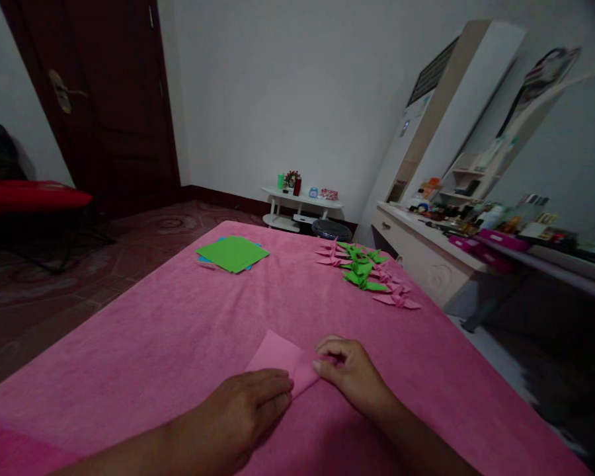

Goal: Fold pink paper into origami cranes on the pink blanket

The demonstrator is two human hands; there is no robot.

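Observation:
A pink sheet of origami paper, partly folded, lies on the pink cloth in front of me. My left hand rests over its near left part, fingers lying flat and pressing it down. At the right end, my right hand pinches the paper's edge between thumb and fingers. Both hands cover parts of the sheet, so its full outline is hidden. Beyond them, to the right, sits a cluster of folded green paper cranes and pink paper cranes.
A stack of square paper, green on top with blue below, lies toward the far left of the cloth-covered table. On the right stands a dresser crowded with bottles. A small white stand is by the wall.

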